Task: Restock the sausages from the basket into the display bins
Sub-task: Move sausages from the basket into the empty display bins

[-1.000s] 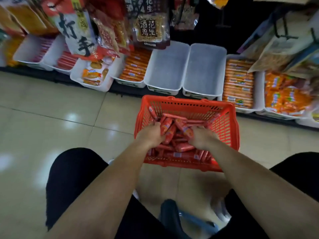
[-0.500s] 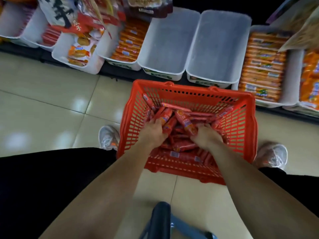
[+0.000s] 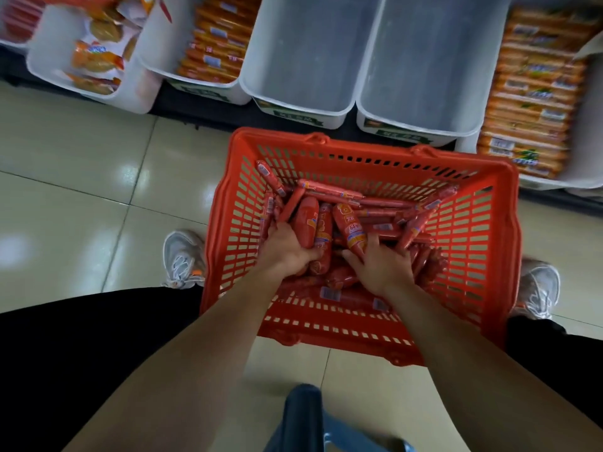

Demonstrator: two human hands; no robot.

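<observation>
The sausages [image 3: 375, 220], in red wrappers, lie in a loose pile inside the red plastic basket [image 3: 473, 243], which stands on the tiled floor [image 3: 81, 190]. The left hand [image 3: 287, 247] is down in the pile at its left side; its fingers [image 3: 277, 228] are curled round thick sausages and the thumb presses across them from the near side, a firm grip. The right hand [image 3: 383, 267] rests on the pile at its centre, palm down, fingers spread and bent into the sausages; the index finger and thumb flank the near end of one thick sausage, but the fingertips are hidden, so a closed grip cannot be confirmed. Two white display bins [image 3: 293, 101] [image 3: 414, 123] stand side by side just beyond the basket's far rim. The bin to their right [image 3: 587, 132] holds stacked orange packs, as does the bin to their left [image 3: 156, 65]. One white shoe [image 3: 182, 259] sits at each side of the basket.
</observation>
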